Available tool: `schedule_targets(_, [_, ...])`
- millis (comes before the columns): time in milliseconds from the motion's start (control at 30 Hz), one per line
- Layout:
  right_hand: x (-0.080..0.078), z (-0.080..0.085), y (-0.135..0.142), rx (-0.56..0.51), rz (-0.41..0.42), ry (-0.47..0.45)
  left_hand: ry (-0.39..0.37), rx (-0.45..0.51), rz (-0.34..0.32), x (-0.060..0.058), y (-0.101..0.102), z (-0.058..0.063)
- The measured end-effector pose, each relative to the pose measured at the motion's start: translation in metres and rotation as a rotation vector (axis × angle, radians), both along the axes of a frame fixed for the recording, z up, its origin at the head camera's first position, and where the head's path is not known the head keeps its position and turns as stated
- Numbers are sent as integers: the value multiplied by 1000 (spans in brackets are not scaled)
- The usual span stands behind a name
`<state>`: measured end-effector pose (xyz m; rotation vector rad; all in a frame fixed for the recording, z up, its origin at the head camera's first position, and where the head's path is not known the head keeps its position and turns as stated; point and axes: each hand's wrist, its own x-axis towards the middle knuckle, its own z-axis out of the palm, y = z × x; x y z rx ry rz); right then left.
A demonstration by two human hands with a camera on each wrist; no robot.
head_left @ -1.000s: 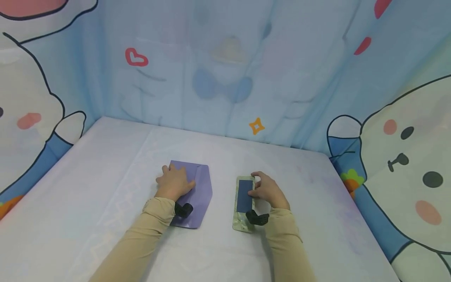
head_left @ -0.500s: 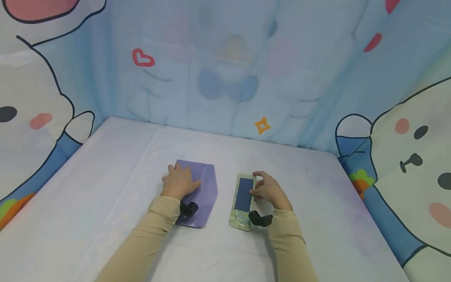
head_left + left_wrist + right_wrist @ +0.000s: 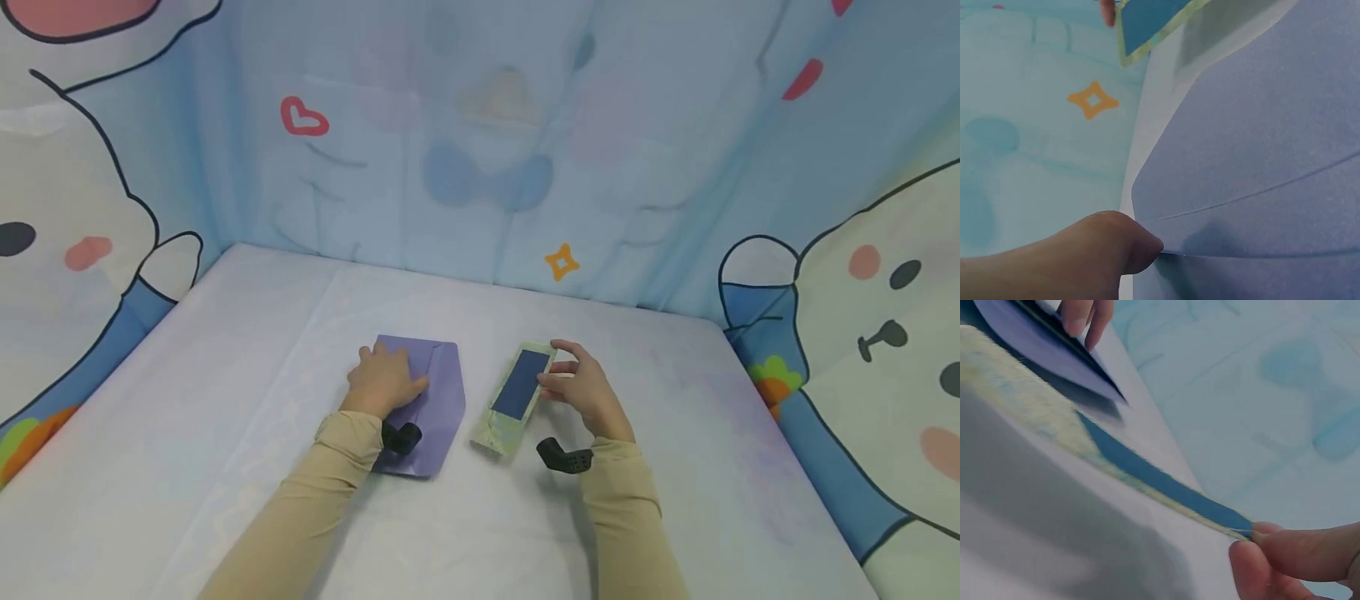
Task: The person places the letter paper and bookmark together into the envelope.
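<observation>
On the table lies a purple envelope (image 3: 442,404), its flap side toward the right. My left hand (image 3: 378,379) rests over its left part and grips it. In the left wrist view the thumb (image 3: 1132,244) sits at the edge of the envelope's pocket, where a narrow gap shows. My right hand (image 3: 588,387) pinches the upper right edge of a long, pale green card (image 3: 495,432) with a dark blue panel. Tilted, the card is raised off the table, its shadow beneath it in the right wrist view. Several fingers of the left hand are partly hidden.
A white cloth covers the table (image 3: 262,417). Behind it hangs a blue curtain (image 3: 360,183) printed with cartoon animals, meeting the table's back edge. Both wrists carry a black camera mount (image 3: 564,457).
My right hand has lifted the card and moved it up and slightly right, tilting its lower end toward the envelope. The left hand stays on the envelope.
</observation>
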<state>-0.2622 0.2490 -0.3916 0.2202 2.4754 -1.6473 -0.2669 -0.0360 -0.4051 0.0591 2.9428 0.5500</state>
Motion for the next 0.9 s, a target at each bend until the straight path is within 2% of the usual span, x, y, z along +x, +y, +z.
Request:
schedule_targets(200, [-3, 3, -17, -120, -103, 90, -2, 2, 1, -1, -1, 1])
schedule_targets(333, [-4, 3, -28, -148, -127, 127, 0, 9, 3, -1, -1, 1])
schedule_targets(633, [-4, -2, -41, -133, -152, 154, -10, 13, 1, -1, -1, 1])
schedule_targets(900, [-2, -6, -50, -103, -111, 179, -10, 11, -2, -2, -1, -1])
